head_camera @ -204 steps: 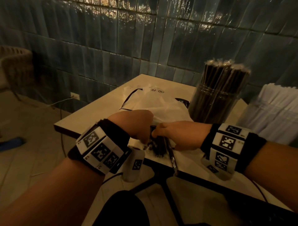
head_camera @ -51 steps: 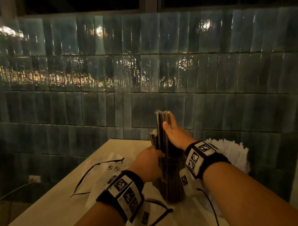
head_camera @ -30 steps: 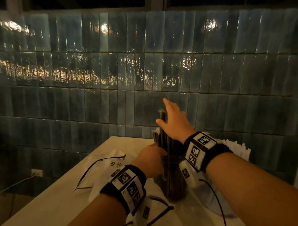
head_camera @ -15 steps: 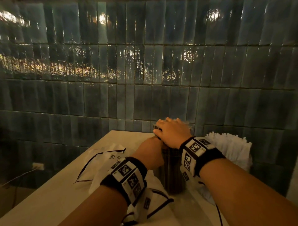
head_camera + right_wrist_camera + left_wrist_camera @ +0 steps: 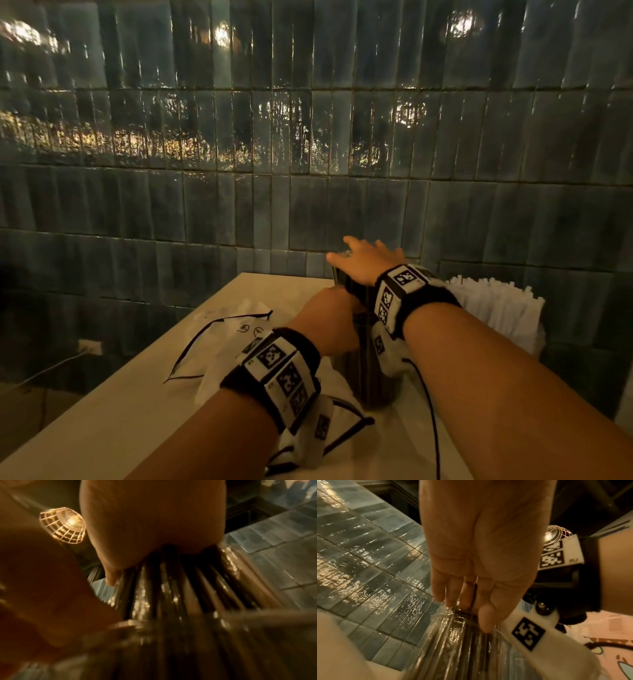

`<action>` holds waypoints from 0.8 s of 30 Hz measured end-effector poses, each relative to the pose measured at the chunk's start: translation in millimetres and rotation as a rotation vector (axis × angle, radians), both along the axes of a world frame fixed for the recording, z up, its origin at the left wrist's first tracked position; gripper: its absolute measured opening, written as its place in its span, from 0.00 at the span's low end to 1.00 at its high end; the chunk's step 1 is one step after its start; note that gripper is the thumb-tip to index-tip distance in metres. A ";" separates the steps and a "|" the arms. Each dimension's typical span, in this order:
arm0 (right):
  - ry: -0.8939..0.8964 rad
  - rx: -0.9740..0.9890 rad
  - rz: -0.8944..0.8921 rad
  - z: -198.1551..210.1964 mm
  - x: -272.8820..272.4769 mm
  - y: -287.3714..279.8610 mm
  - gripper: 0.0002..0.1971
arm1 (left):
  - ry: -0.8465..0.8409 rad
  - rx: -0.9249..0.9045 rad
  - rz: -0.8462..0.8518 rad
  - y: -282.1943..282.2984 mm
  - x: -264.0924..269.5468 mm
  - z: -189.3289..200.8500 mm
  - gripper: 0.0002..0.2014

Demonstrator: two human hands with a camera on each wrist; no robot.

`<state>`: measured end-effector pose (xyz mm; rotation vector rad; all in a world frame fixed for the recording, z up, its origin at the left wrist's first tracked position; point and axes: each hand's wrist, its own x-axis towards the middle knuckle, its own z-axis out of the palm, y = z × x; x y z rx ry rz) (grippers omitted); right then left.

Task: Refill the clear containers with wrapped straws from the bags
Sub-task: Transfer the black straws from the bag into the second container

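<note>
Right hand [image 5: 368,262] lies flat on top of the dark straws [image 5: 171,595] in the container [image 5: 373,377], fingers spread and nearly straight, gripping nothing. A second ago the same hand was raised above a cluster of straws standing proud of the rest; now lowered, with tops pressed roughly level. Judged: this batch seated, tamping step about done. Left hand [image 5: 329,320] against the container's left side at the upper part; left wrist view shows fingers [image 5: 453,591] extended along the straw wrappers near the top, thumb alongside, but whether curled round the container or merely steadying it cannot be told. Container upright on the counter [image 5: 120,411], near the far right corner, close to the tiled wall. Straws' long axis vertical, lower ends down inside the container, wrapped upper ends pointing up into the right palm. White straws [image 5: 493,308] in a second container just to the right, also upright, packed full. Bag [image 5: 233,342] flat on the counter to the left of the container, partly under the left wrist; contents not visible. Dark container appears tightly packed; little room judged left for more.
</note>
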<state>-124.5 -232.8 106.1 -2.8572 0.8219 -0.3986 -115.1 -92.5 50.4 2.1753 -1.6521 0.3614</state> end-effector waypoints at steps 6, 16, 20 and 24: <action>-0.136 -0.109 0.180 -10.2 -12.1 -14.7 0.24 | 0.066 0.004 -0.002 2.8 1.6 -1.0 0.08; -0.319 -0.431 0.304 -21.2 -35.3 13.2 0.21 | -0.007 0.066 0.012 6.0 -3.8 3.1 0.11; -0.420 -0.483 0.436 -21.7 -54.2 37.3 0.13 | 0.106 0.113 0.066 13.5 -3.9 11.9 0.18; -0.431 -0.353 0.585 -24.6 -78.8 65.0 0.08 | 0.246 0.162 0.032 34.0 0.2 19.0 0.17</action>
